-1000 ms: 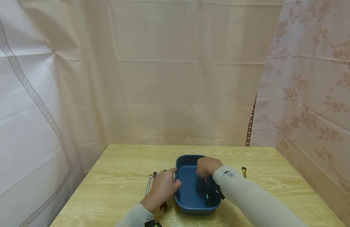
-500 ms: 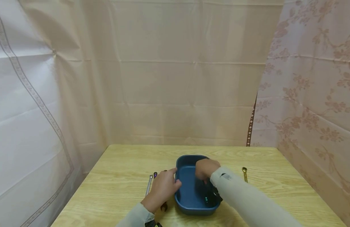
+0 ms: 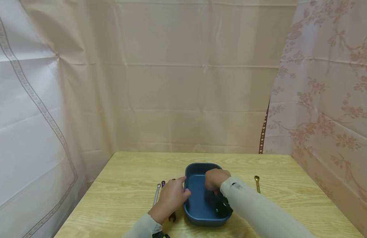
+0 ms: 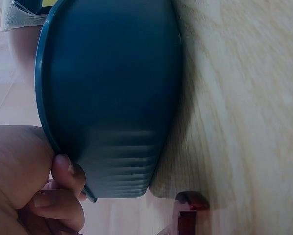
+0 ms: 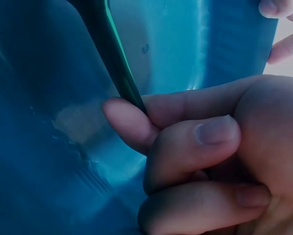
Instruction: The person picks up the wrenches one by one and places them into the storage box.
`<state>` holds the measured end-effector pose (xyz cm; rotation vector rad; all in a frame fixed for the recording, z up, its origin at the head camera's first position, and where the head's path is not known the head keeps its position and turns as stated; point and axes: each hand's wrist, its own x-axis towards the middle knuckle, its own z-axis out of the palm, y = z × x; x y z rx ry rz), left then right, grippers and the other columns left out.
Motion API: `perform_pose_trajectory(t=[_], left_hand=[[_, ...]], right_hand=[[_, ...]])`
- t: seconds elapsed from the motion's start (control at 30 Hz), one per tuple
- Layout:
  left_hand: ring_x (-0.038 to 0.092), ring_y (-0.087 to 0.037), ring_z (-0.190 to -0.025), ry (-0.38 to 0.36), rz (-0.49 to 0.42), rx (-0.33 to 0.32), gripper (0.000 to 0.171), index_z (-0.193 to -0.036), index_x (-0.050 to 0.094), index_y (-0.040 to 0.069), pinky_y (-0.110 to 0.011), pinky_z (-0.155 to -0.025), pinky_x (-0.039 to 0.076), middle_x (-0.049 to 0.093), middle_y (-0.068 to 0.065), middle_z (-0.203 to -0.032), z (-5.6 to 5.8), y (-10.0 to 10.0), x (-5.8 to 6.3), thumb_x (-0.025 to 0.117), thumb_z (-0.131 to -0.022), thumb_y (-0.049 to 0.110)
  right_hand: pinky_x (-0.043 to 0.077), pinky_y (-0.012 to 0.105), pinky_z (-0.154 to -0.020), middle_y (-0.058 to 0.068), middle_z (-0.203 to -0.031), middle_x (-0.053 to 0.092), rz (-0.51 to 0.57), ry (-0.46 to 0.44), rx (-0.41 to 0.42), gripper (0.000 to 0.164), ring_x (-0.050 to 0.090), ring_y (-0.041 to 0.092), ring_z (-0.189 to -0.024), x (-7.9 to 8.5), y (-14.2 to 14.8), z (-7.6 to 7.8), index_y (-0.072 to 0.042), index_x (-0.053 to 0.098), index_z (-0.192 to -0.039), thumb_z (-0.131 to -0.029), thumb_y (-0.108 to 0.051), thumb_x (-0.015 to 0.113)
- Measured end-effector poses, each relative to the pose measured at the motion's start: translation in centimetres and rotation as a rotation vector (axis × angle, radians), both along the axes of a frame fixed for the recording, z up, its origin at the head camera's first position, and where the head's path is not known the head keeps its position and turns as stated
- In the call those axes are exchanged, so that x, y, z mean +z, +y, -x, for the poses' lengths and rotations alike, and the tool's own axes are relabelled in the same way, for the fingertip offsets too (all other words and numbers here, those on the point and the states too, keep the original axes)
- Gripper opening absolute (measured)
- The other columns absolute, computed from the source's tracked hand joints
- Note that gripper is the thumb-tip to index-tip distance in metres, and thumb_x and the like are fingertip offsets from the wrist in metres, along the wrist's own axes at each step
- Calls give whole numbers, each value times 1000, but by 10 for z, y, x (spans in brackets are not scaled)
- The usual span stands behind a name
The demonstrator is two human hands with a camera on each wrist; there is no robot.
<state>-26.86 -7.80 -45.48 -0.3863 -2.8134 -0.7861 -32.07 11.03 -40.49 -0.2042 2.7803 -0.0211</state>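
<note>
A deep blue plastic bin point(image 3: 198, 198) stands on the table. My left hand point(image 3: 172, 195) grips its left rim, with fingertips at the rim in the left wrist view point(image 4: 58, 196). My right hand point(image 3: 216, 179) reaches inside the bin. In the right wrist view, its thumb and index finger pinch a dark green wrench point(image 5: 112, 54) by the shank, while the other fingers curl in. The far end of that wrench leaves the frame. From the head view, the right hand and sleeve hide most of it.
Left of the bin lie a silver wrench point(image 3: 157, 194), a purple-ended one point(image 3: 163, 183) and a dark reddish open end point(image 3: 172, 217), partly under my left hand. A gold wrench point(image 3: 257, 183) lies to the right on the wooden table point(image 3: 132, 172). Cloth curtains surround it.
My right hand has shifted slightly left and lower inside the bin, and the green glint of the wrench moved a little. The left hand stays at the rim.
</note>
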Motion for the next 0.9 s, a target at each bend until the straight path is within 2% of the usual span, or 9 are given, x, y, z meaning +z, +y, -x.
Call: perform_pose_trajectory(t=[0.33, 0.63, 0.9], left_hand=[[36, -5, -34, -1, 3, 2, 51, -136, 66, 3, -20, -38, 22, 37, 14, -43, -1, 0, 0, 66, -87, 18], [36, -5, -34, 1, 0, -4, 52, -136, 66, 3, -20, -38, 22, 37, 14, -43, 0, 0, -2, 66, -87, 18], [36, -5, -34, -15, -7, 0, 53, -137, 65, 3, -20, -38, 23, 38, 13, -43, 0, 1, -2, 66, -87, 18]], right_hand=[[44, 30, -51, -1, -55, 66, -7, -7, -13, 30, 55, 12, -44, -6, -1, 3, -14, 67, -71, -99, -21, 59], [46, 31, -53, -1, -56, 66, -6, -13, 0, 25, 57, 14, -48, -5, 0, 0, -13, 66, -75, -98, -19, 60], [40, 27, -48, -3, -52, 61, -27, -11, 6, 26, 54, 11, -43, -7, -1, 0, -13, 66, -74, -98, -18, 60]])
